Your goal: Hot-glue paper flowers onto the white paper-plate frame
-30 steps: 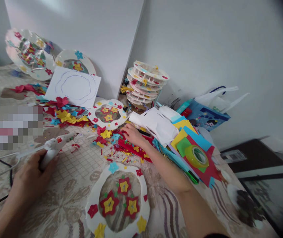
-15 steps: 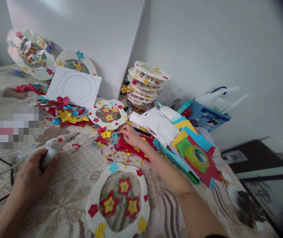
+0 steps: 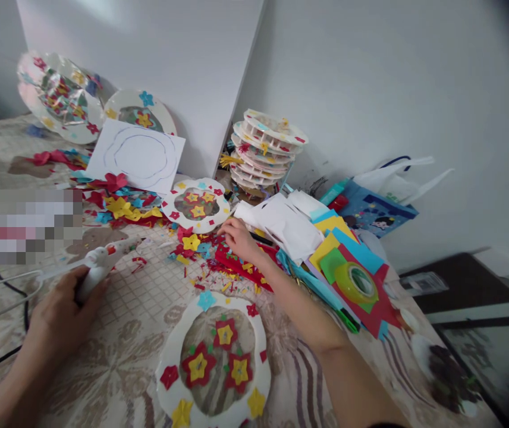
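Note:
My left hand [image 3: 60, 309] is wrapped round a white hot glue gun [image 3: 91, 279], its nozzle pointing away to the right over the table. Farther off, my right hand [image 3: 240, 242] reaches down at the red paper pieces [image 3: 232, 261], with fingers bent and drawn together. Whatever may be between those fingertips is too small to make out. Beside them lie a yellow paper flower [image 3: 191, 242] and small colored scraps. Between my arms rests a white ring-shaped frame [image 3: 169, 345], decorated with red, yellow and blue paper flowers around a see-through middle.
A smaller decorated ring [image 3: 172, 205] lies beyond my right hand, near a white sheet with a drawn outline [image 3: 103, 145]. Stacked white rings [image 3: 266, 148] stand at the wall. To the right are white papers [image 3: 288, 223], colored sheets, yellow tape [image 3: 356, 282] and a blue bag [image 3: 374, 208].
The whole view has shifted slightly, so things appear a little farther right. Both hands stay in nearly the same places, with the glue gun still in my left.

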